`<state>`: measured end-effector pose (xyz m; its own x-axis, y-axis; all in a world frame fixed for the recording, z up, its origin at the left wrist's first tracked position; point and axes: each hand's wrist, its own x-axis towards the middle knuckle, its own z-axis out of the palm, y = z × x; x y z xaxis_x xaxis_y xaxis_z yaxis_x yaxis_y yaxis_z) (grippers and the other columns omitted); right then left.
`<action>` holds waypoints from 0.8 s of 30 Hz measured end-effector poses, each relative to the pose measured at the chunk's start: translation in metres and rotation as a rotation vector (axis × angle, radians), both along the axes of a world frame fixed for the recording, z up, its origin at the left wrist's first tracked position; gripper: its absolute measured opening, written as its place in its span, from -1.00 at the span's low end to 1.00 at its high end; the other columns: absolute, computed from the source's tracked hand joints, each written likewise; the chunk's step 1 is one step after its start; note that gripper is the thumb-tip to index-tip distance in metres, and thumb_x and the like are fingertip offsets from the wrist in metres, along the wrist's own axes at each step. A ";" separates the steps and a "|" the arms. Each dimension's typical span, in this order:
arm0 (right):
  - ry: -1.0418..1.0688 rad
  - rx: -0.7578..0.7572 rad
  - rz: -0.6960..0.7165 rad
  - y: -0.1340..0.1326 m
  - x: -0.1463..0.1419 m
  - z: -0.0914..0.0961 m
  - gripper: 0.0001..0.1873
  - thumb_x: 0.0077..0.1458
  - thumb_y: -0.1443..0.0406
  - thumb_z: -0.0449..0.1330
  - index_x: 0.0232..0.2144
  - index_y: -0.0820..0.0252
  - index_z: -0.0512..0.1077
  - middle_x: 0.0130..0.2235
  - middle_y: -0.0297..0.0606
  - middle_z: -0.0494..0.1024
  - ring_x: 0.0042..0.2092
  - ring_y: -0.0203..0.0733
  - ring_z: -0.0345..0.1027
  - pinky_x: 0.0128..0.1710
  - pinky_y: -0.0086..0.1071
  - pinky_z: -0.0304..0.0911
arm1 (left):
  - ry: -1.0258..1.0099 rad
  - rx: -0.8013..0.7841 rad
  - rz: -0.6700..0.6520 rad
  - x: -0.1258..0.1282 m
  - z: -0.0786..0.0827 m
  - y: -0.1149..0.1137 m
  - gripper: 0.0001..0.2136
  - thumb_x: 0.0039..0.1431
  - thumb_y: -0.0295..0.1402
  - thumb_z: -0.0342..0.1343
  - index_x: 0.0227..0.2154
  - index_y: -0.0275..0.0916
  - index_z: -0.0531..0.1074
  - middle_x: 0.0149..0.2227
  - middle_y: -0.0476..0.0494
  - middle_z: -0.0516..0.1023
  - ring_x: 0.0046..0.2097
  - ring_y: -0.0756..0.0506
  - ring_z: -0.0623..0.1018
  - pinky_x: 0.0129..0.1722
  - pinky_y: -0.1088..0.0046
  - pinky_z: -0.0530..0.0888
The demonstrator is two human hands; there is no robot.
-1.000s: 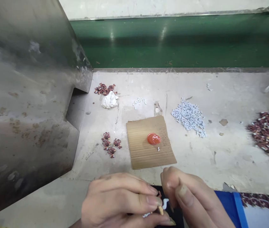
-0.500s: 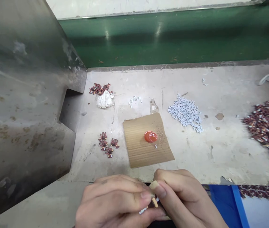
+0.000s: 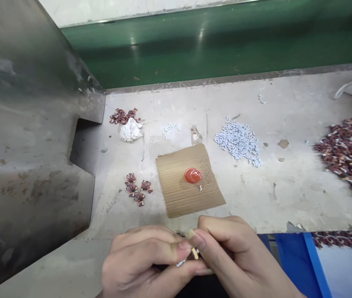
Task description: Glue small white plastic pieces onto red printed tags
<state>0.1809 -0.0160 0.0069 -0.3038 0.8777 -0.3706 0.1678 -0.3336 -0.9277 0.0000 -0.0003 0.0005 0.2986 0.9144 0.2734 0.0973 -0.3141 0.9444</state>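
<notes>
Left hand [image 3: 132, 256] pinches a small tan-and-brown piece [image 3: 195, 253]; right hand [image 3: 244, 265] touches the left, its own hold too hidden to tell. Past the left hand lie brown figures [image 3: 139, 197]; ahead of both, cardboard [image 3: 176, 186] with red paste [image 3: 192, 175]; past the right, pale pieces [image 3: 238, 141].

This looks like a factory workshop for small parts; loose heaps of like pieces lie on a scuffed, stained worktop [image 3: 287, 203], pale-blue pieces [image 3: 238, 140] right of its middle and maroon pieces [image 3: 349, 159] towards its right edge; a cardboard sheet [image 3: 176, 190] carries a glossy red patch [image 3: 192, 175]; a worn metal panel [image 3: 33, 124] stands at the left edge; a green band [image 3: 178, 56] runs along the far edge; a blue bin [image 3: 298, 258] shows past the near edge, at the right.
</notes>
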 end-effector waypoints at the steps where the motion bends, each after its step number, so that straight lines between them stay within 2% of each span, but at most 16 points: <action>1: -0.006 -0.001 -0.002 0.000 0.000 -0.001 -0.45 0.46 0.07 0.02 -0.57 0.07 0.00 -0.56 -0.53 -0.01 -0.52 -0.32 -0.11 -0.53 -0.36 -0.09 | 0.003 -0.004 0.007 0.000 0.000 0.001 -0.82 0.14 -0.52 0.47 -0.33 -0.23 0.56 -0.47 0.01 0.70 -0.51 -0.04 0.69 -0.45 0.56 0.70; 4: -0.022 0.007 -0.005 0.002 0.001 -0.002 -0.47 0.46 0.09 0.01 -0.56 0.06 -0.01 -0.56 -0.53 -0.01 -0.52 -0.32 -0.11 -0.53 -0.36 -0.09 | 0.015 0.002 -0.001 0.002 -0.001 0.002 -0.81 0.11 -0.50 0.49 -0.35 -0.22 0.57 -0.46 0.00 0.72 -0.52 -0.03 0.70 -0.46 0.58 0.70; 10: -0.122 0.053 0.002 0.002 0.007 0.005 -0.47 0.49 0.09 -0.01 -0.55 0.07 0.01 -0.56 -0.52 0.01 -0.52 -0.31 -0.06 -0.52 -0.36 -0.05 | -0.017 0.048 0.005 0.007 -0.009 0.004 -0.75 0.01 -0.57 0.53 -0.32 -0.27 0.59 -0.43 -0.03 0.76 -0.46 -0.07 0.75 -0.38 0.56 0.74; 12: -0.169 0.115 -0.021 0.000 0.013 0.009 -0.43 0.52 0.02 -0.06 -0.55 0.07 0.09 -0.56 -0.48 0.11 -0.52 -0.28 0.05 -0.48 -0.37 0.05 | -0.038 0.087 -0.023 0.009 -0.009 0.004 -0.77 0.06 -0.53 0.52 -0.29 -0.27 0.59 -0.38 -0.05 0.77 -0.42 -0.08 0.76 -0.34 0.53 0.75; 15: -0.154 0.218 -0.112 -0.004 0.025 0.011 -0.40 0.53 -0.05 -0.14 -0.48 0.07 0.32 -0.51 -0.40 0.40 -0.46 -0.24 0.33 -0.38 -0.39 0.27 | -0.017 0.123 -0.020 0.010 -0.006 0.001 -0.79 0.13 -0.53 0.48 -0.25 -0.22 0.59 -0.21 -0.10 0.78 -0.32 -0.08 0.79 -0.24 0.47 0.78; 17: -0.130 0.282 -0.179 -0.006 0.031 0.008 -0.48 0.54 -0.01 -0.08 -0.38 0.02 0.45 -0.48 -0.42 0.49 -0.45 -0.26 0.41 -0.36 -0.42 0.35 | 0.013 0.127 -0.004 0.009 -0.004 0.000 -0.77 0.13 -0.54 0.47 -0.22 -0.18 0.58 -0.15 -0.09 0.76 -0.28 -0.09 0.79 -0.21 0.45 0.78; 20: -0.112 0.369 -0.171 -0.005 0.037 0.001 -0.82 0.48 0.17 0.11 -0.14 -0.13 0.53 -0.36 -0.43 0.57 -0.37 -0.27 0.48 -0.34 -0.47 0.40 | 0.007 0.163 0.000 0.009 -0.003 0.002 -0.81 0.17 -0.43 0.47 -0.23 -0.15 0.58 -0.22 -0.05 0.76 -0.34 -0.08 0.78 -0.22 0.41 0.79; 21: -0.085 0.401 -0.141 -0.003 0.037 -0.002 -0.85 0.44 0.24 0.17 -0.06 -0.17 0.52 -0.31 -0.41 0.59 -0.33 -0.25 0.51 -0.33 -0.47 0.42 | -0.010 0.178 0.008 0.009 -0.004 0.004 -0.84 0.19 -0.37 0.47 -0.26 -0.16 0.58 -0.26 -0.05 0.75 -0.37 -0.07 0.77 -0.24 0.40 0.78; 22: -0.051 0.428 -0.116 -0.002 0.036 -0.004 -0.76 0.38 0.32 0.22 0.00 -0.17 0.51 -0.26 -0.38 0.62 -0.29 -0.23 0.53 -0.30 -0.46 0.45 | -0.033 0.187 0.016 0.010 -0.005 0.007 -0.84 0.20 -0.32 0.46 -0.28 -0.17 0.58 -0.31 -0.04 0.74 -0.40 -0.06 0.75 -0.27 0.40 0.77; 24: 0.021 0.458 -0.074 -0.001 0.032 -0.006 -0.66 0.29 0.43 0.27 0.00 -0.11 0.53 -0.26 -0.32 0.63 -0.29 -0.21 0.55 -0.31 -0.44 0.48 | -0.089 0.171 0.034 0.012 -0.008 0.010 -0.81 0.19 -0.24 0.46 -0.33 -0.18 0.58 -0.40 -0.03 0.69 -0.43 -0.03 0.70 -0.34 0.43 0.73</action>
